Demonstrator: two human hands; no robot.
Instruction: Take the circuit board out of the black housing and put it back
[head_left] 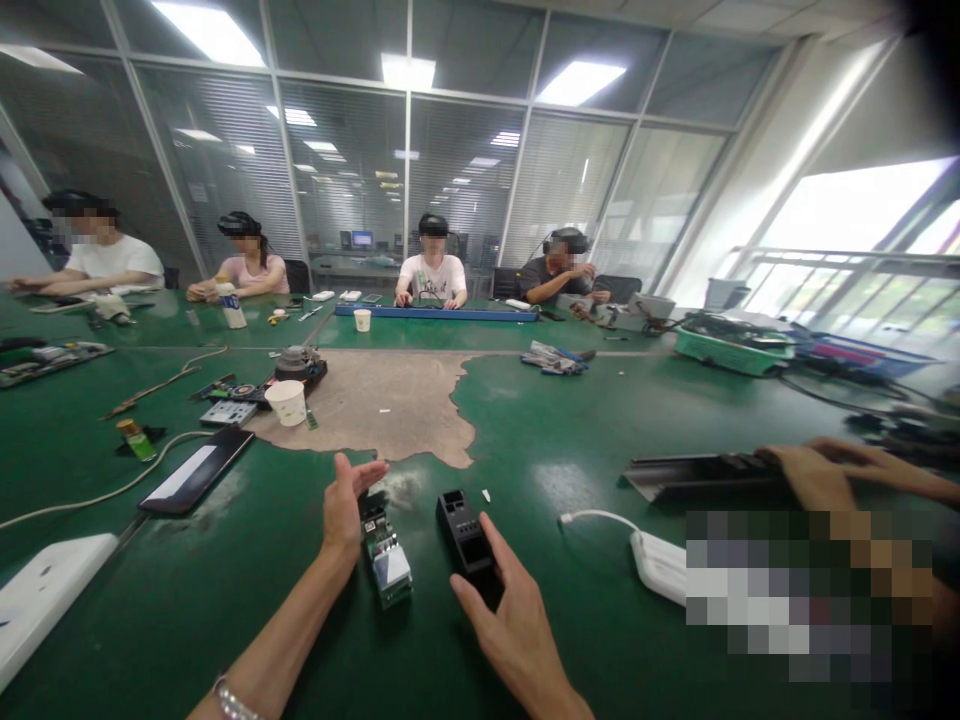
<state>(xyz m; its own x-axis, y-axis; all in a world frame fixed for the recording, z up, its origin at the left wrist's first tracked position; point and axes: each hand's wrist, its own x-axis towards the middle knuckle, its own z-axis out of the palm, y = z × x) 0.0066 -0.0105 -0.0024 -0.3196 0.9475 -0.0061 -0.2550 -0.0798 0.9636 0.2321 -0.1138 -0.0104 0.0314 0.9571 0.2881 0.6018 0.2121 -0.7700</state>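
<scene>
My left hand (343, 515) is open, its fingers stretched out flat just left of a small electronic module (390, 568) with a circuit board and a shiny metal block. The module lies on the green table (300, 640). To its right rests a long black plastic housing (463, 532) with rectangular openings. My right hand (514, 610) is beside the near end of this housing, thumb and fingers spread on either side of it. Whether the fingers touch the housing I cannot tell. A tiny white scrap (486, 496) lies beyond that hand.
A phone (199, 472), a white power strip (56, 590) and a paper cup (286, 403) beside a dismantled device (300, 365) are at left. At right, a nearby person's hands (817, 475) rest on a dark metal channel (675, 475). Several people sit across the table.
</scene>
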